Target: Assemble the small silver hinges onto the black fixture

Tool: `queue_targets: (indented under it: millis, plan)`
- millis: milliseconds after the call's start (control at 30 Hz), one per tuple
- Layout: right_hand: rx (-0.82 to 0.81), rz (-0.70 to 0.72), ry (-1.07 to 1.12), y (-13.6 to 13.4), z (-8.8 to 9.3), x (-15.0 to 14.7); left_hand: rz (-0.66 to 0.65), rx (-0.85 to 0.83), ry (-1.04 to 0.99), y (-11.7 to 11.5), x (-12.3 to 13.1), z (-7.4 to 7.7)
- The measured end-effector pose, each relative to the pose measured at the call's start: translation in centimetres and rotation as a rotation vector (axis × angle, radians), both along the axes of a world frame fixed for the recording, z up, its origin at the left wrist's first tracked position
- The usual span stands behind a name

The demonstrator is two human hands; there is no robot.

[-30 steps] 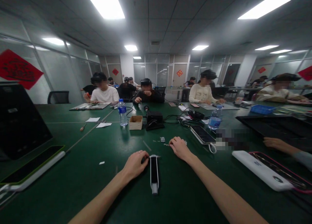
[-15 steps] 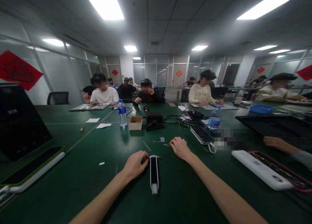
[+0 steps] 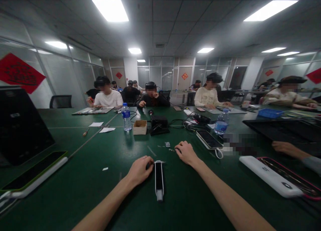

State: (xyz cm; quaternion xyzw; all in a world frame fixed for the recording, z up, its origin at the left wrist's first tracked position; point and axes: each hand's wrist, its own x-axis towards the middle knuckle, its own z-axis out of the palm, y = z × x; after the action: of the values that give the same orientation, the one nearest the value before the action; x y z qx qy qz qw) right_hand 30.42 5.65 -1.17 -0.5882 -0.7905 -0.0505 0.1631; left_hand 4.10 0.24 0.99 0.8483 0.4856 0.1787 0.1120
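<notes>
My left hand rests on the green table with its fingers curled round a dark-handled thin tool, mostly hidden by the fingers. A thin metal shaft shows past the top end of a long white-framed device with a dark middle, which lies just right of this hand. My right hand lies farther forward, fingers bent and tips down on the tabletop. Beside its fingertips are small shiny metal bits and a small grey piece. Whatever sits between those fingertips is too small to make out.
A white-cased phone and a water bottle stand right of my right hand. Ahead are a cardboard box, a black stand and another bottle. A white power bank lies right, near a co-worker's hand.
The whole view has shifted very slightly. Both my hands and the white-framed device keep practically the same places; the fingers of my left hand cover more of the dark handle.
</notes>
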Motion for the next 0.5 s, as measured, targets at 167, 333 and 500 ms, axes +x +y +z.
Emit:
queue_targets:
  millis: [167, 333, 500]
  plan:
    - [-0.003, 0.032, -0.081, -0.4, 1.1, -0.4, 0.008, -0.022, 0.007, -0.1, 0.1, 0.3]
    - [-0.076, 0.072, -0.135, -1.1, 2.1, -0.5, 0.007, -0.025, 0.008, -0.1, 0.0, 0.3]
    - [-0.233, 0.026, -0.123, -1.7, 2.7, -1.0, -0.015, -0.003, 0.003, 0.2, -0.2, -0.3]
